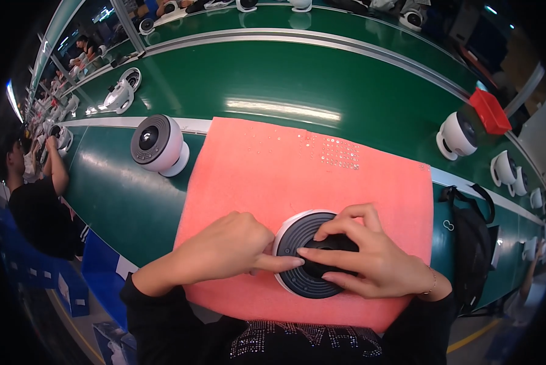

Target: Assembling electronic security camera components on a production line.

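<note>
A round device (292, 236) with a white rim and a dark grey, ringed face lies in front of me on a pink foam mat (248, 188). At its left edge my left hand (233, 246) is closed, fingers curled at the rim and the thumb tip on the ringed face. Whether anything small is pinched there is hidden. My right hand (370, 255) reaches over from the right, its bent fingers gripping around the device's black centre. That hand covers much of the device's right side.
Small shiny screws (341, 152) lie in rows at the mat's far edge. White ball-shaped devices stand left (160, 146) and right (457, 135). A red bin (490, 112) sits far right, a black bag (471, 243) nearer. A co-worker (38, 201) works at left.
</note>
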The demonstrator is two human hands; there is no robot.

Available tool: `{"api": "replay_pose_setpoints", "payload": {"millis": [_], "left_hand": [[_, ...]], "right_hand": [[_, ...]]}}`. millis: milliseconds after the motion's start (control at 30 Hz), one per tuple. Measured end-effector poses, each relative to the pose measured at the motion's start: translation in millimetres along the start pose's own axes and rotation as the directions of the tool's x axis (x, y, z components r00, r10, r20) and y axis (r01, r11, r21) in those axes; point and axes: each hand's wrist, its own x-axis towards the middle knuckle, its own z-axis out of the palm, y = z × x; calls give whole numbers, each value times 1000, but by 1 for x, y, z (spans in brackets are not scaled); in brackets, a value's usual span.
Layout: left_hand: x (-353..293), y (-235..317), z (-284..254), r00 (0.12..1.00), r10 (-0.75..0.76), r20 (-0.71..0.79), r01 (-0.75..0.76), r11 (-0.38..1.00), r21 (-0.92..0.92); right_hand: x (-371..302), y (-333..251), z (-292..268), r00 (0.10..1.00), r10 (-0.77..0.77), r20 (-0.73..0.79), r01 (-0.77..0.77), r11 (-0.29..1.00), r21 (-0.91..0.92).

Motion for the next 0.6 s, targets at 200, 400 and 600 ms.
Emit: {"api": "replay_pose_setpoints", "payload": {"millis": [200, 400, 600], "left_hand": [[2, -4, -1, 994, -66, 89, 72, 996, -56], [0, -4, -3, 978, -145, 152, 160, 983, -87], [-1, -10, -2, 986, -94, 138, 103, 993, -61]], "right_hand": [[1, -3, 8, 995, 94, -28, -87, 979, 184], [-15, 12, 29, 977, 184, -106, -166, 973, 160], [-6, 5, 23, 988, 157, 12, -157, 982, 108]]}}
